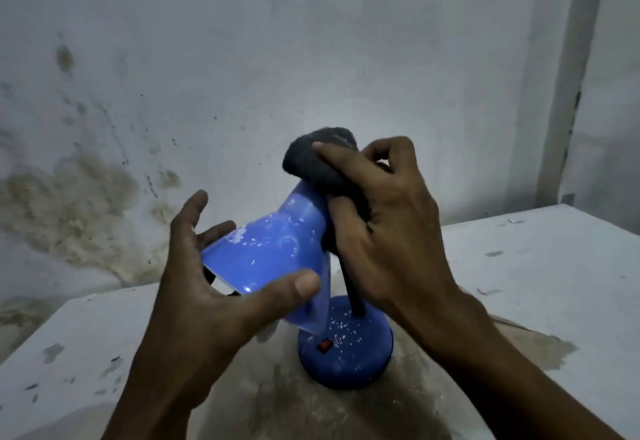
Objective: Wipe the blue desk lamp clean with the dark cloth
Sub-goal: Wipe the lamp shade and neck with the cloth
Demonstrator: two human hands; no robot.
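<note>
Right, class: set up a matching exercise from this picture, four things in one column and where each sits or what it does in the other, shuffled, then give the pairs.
Things
1. dark cloth
2. red switch
3. left hand
4. right hand

States
A. steadies the lamp shade
B. on the lamp base
C. grips the cloth
D. bunched on the shade's narrow end

Pairs: 1-D, 2-B, 3-A, 4-C

Bare, run-down room, likely a home corner, stained whitewashed wall point(242, 69), scuffed white surface point(540, 266), dusty patch, dim light
</note>
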